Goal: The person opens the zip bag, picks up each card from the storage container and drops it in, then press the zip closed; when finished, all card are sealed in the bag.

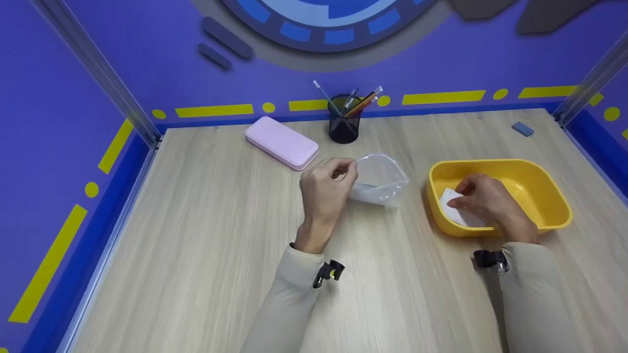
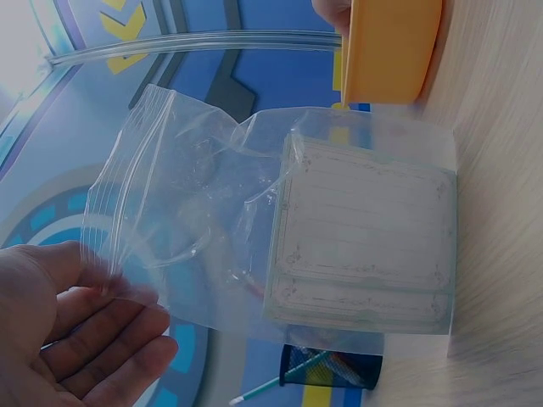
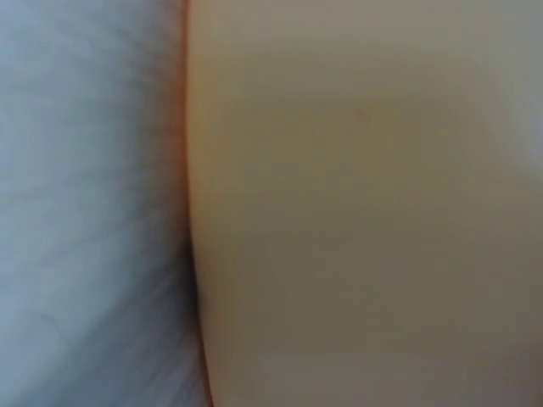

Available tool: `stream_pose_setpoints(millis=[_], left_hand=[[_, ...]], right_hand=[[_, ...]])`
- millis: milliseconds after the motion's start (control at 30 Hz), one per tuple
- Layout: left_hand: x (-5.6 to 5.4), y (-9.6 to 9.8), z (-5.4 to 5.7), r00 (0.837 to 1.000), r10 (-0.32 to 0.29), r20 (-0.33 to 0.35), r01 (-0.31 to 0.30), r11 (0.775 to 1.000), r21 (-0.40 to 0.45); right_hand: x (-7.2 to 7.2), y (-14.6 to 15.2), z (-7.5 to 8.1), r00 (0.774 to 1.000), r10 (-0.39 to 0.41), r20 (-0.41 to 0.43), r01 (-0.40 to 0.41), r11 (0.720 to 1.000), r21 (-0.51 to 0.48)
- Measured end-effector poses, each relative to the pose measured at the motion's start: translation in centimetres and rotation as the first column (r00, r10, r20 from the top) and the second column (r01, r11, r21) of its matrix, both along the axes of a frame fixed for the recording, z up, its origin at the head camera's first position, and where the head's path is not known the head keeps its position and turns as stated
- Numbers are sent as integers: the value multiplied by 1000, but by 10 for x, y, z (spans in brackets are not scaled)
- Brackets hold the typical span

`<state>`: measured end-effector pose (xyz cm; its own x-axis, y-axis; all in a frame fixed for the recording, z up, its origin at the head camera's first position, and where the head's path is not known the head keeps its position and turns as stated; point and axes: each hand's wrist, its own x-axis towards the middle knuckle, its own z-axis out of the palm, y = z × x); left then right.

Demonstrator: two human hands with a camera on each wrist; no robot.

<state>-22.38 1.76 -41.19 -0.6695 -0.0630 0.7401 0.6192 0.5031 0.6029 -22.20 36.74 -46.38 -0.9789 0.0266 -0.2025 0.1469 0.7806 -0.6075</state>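
Note:
My left hand [image 1: 326, 189] pinches the rim of a clear zip bag [image 1: 380, 169] between thumb and fingertips. The bag's mouth gapes, and in the left wrist view a stack of pale note sheets [image 2: 365, 242] with printed lines and a decorative border sits in its lower part. Inside the yellow bin [image 1: 554, 208], at its left end, my right hand [image 1: 485, 198] pinches white paper [image 1: 454, 211] with thumb and fingers. Part of that paper is hidden under the hand. The right wrist view holds only the bin's blurred wall [image 3: 365, 203] up close.
Behind the left hand lies a pink pencil case [image 1: 282, 142]. A black mesh cup [image 1: 343, 130] with pencils and pens stands near the back wall. At the back right is a small blue eraser [image 1: 523, 129]. Blue panels border the wooden table [image 1: 211, 255].

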Motion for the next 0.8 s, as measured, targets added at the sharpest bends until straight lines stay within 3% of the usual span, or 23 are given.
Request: stream_pose_setpoints(millis=[433, 667, 800], left_hand=[[0, 0, 0, 1000, 3, -11, -3, 1000, 8], [0, 0, 1, 1000, -1, 3, 1, 1000, 13], [1, 0, 0, 1000, -3, 6, 3, 1000, 13]], right_hand=[[-3, 12, 4, 996, 34, -79, -36, 999, -31], [-3, 13, 8, 998, 1, -55, -2, 999, -33], [-1, 14, 12, 996, -19, -87, 15, 999, -44]])
